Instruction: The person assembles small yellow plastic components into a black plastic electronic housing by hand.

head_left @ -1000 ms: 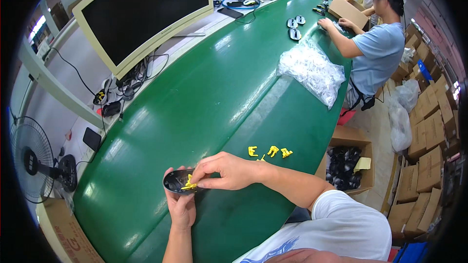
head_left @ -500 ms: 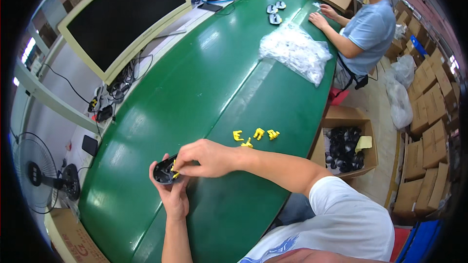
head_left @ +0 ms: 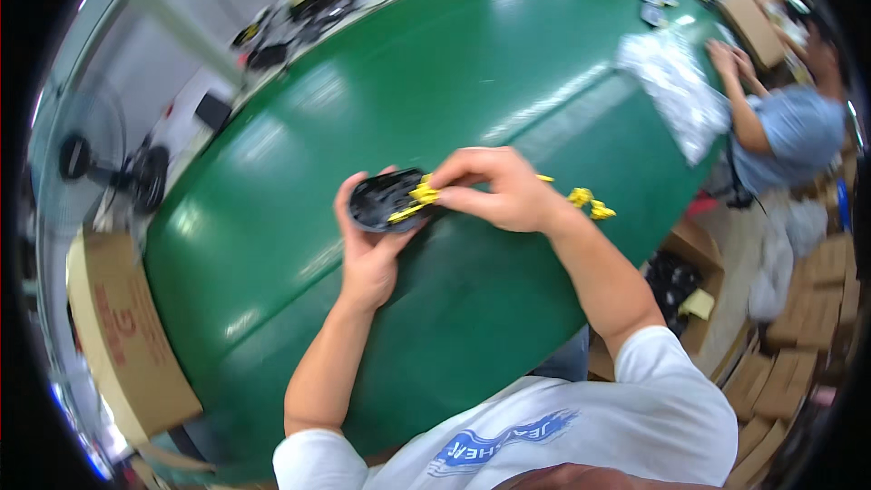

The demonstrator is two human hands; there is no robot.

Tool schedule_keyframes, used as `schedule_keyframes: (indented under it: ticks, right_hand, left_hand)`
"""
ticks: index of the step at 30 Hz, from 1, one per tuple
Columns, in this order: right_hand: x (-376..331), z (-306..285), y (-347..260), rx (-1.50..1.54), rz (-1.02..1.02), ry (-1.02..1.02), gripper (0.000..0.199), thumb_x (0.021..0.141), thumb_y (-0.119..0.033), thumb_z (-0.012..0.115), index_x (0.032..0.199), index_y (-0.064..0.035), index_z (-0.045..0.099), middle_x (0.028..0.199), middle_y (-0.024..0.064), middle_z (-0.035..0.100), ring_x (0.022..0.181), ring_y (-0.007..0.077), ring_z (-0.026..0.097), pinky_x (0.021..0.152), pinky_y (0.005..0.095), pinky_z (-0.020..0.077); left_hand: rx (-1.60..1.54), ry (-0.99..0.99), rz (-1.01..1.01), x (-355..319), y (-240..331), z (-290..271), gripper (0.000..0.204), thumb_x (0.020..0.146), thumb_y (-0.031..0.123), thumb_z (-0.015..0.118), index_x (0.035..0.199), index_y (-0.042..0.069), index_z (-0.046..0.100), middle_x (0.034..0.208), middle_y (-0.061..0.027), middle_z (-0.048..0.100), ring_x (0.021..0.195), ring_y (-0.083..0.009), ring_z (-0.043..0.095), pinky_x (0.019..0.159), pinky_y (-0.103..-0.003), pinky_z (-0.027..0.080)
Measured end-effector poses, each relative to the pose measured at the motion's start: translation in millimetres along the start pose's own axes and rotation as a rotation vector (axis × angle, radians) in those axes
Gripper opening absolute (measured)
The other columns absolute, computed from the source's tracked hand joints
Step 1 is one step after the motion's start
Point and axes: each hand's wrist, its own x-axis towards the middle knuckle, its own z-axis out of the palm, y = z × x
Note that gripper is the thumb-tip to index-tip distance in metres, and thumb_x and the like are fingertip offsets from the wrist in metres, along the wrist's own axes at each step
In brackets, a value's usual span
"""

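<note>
My left hand (head_left: 370,259) is wrapped round a black oval plastic housing (head_left: 370,204), its hollow inside facing up. Between the thumb and forefinger of my right hand (head_left: 504,189) is a yellow plastic part (head_left: 419,199). That part lies over the right side of the housing; whether it is seated inside, I cannot tell. More yellow plastic parts (head_left: 592,203) lie on the green table (head_left: 435,308) beyond my right wrist, one partly hidden behind the hand.
A clear plastic bag (head_left: 676,91) lies at the far right of the table, beside a co-worker in a blue shirt (head_left: 798,132). Cartons (head_left: 132,336) stand at the left and along the right. A fan (head_left: 91,163) is at the left edge.
The view has swung, so the monitor is mostly out of frame and my hands appear nearer the middle. My right fingers have shifted to the housing's right rim, showing more of the yellow part.
</note>
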Motion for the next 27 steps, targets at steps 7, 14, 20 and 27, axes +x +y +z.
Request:
schedule_keyframes:
  ticks: [7, 14, 20, 27]
  right_hand:
    - [1, 16, -5, -0.143, -0.135, -0.002, 0.017, 0.094, -0.003, 0.084, 0.11, -0.0003, 0.08, 0.104, 0.0141, 0.08, 0.094, 0.0233, 0.079, 0.083, 0.0341, 0.0634]
    - [-1, 30, -4, -0.468, -0.254, 0.049, 0.018, 0.089, -0.001, 0.085, 0.106, -0.0038, 0.08, 0.105, 0.0108, 0.08, 0.093, 0.0277, 0.079, 0.08, 0.0379, 0.0646]
    - [-3, 24, -2, -0.482, -0.252, -0.038, 0.015, 0.092, -0.004, 0.082, 0.107, -0.0031, 0.08, 0.106, 0.0099, 0.08, 0.093, 0.0286, 0.079, 0.081, 0.0377, 0.0647]
    - [-4, 24, -2, -0.508, -0.231, -0.033, 0.015, 0.093, -0.007, 0.082, 0.107, -0.0044, 0.08, 0.106, 0.0106, 0.08, 0.094, 0.0296, 0.079, 0.081, 0.0379, 0.0644]
  left_hand:
    - [-0.037, -0.038, -0.04, -3, 6, -8, 0.098, 0.091, -0.017, 0.074, 0.165, 0.024, 0.026, 0.171, -0.0152, 0.039, 0.151, -0.0297, 0.053, 0.123, -0.045, 0.049]
    - [-0.007, -0.142, -0.007, -4, 2, -12, 0.094, 0.092, -0.015, 0.076, 0.166, 0.019, 0.028, 0.167, -0.0118, 0.042, 0.149, -0.0259, 0.052, 0.122, -0.043, 0.048]
    - [0.025, -0.2, -0.039, -5, -1, -12, 0.098, 0.091, -0.014, 0.077, 0.167, 0.021, 0.027, 0.171, -0.016, 0.04, 0.152, -0.0294, 0.051, 0.123, -0.045, 0.049]
    - [0.16, -0.246, 0.031, -7, -5, -12, 0.097, 0.091, -0.013, 0.079, 0.167, 0.019, 0.029, 0.17, -0.0178, 0.04, 0.149, -0.0293, 0.053, 0.122, -0.044, 0.051]
